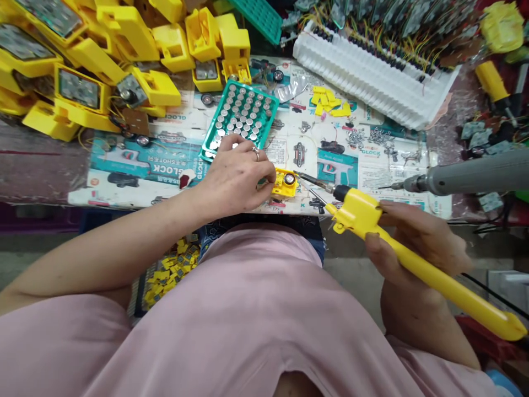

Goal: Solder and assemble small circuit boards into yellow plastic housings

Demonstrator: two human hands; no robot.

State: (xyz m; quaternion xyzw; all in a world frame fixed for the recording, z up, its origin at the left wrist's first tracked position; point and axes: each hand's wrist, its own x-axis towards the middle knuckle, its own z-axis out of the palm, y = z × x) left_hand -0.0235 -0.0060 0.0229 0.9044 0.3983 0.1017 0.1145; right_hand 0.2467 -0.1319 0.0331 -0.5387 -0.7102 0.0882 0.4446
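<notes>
My right hand (413, 237) is wrapped round a yellow soldering iron (372, 223), whose metal tip points left at a small yellow plastic case (284, 183). A round dark and silver part sits in that case near the table's front edge. My left hand (237, 176), with a ring on one finger, lies against the case's left side, fingers curled and closed. What its fingertips grip is hidden from me. Just behind the left hand stands a green tray (270, 118) with many round silver button cells (248, 113).
Yellow plastic housings (128, 33) pile up at the back left. A white ribbed holder (363, 77) with wired boards stands at the back right. Small yellow pieces (326, 102) and tiny screws (367, 138) lie mid-table. A grey electric screwdriver (463, 173) juts in from the right.
</notes>
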